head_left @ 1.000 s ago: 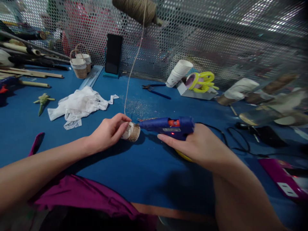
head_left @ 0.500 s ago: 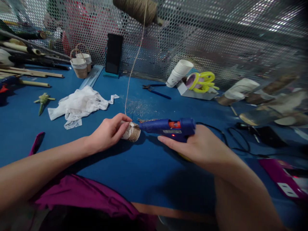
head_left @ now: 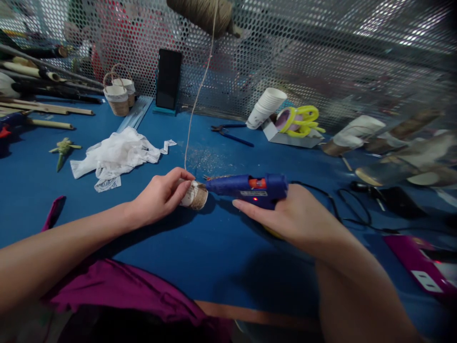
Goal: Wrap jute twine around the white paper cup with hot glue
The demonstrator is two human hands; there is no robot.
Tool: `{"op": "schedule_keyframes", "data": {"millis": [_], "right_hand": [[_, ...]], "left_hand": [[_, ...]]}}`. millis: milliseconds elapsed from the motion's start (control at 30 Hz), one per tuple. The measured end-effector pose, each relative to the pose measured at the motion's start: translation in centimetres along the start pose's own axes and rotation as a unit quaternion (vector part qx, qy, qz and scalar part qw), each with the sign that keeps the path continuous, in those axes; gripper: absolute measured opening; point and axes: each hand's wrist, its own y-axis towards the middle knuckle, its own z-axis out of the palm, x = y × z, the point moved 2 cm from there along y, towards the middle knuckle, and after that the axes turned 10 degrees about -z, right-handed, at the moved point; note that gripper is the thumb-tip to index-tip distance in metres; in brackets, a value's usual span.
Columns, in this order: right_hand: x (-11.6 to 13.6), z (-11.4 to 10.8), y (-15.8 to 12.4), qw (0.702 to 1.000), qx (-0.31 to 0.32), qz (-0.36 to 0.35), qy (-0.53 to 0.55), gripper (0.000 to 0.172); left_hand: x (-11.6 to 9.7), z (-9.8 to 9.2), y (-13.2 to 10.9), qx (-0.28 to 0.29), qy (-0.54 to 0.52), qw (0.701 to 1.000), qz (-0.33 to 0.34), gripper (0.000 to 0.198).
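My left hand [head_left: 162, 197] is closed around a small paper cup [head_left: 198, 198] that lies on its side, its right end wrapped in brown twine. From the cup a strand of twine [head_left: 194, 102] rises to a large spool [head_left: 203, 14] at the top. My right hand [head_left: 293, 214] grips a blue hot glue gun [head_left: 246, 186] with a lit red light. The gun's nozzle points left and is at the wrapped part of the cup; whether it touches cannot be made out. My right thumb stretches along beneath the gun's body.
Crumpled white lace [head_left: 124, 152] lies left on the blue table [head_left: 200, 257]. Behind stand twine-wrapped cups with handles [head_left: 117, 101], a phone [head_left: 169, 78] on a stand, pliers [head_left: 233, 136] and stacked paper cups [head_left: 266, 108]. A black cable [head_left: 353, 209] and a purple power strip [head_left: 417, 262] are at right.
The glue gun and my right hand have shifted very slightly left. My left hand still holds the cup in nearly the same place.
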Motion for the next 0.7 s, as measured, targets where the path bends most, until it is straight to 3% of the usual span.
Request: {"op": "schedule_keyframes", "data": {"millis": [700], "right_hand": [[0.43, -0.07, -0.47, 1.000, 0.011, 0.010, 0.004, 0.030]], "left_hand": [[-0.06, 0.04, -0.01, 0.000, 0.011, 1.000, 0.004, 0.024]]}}
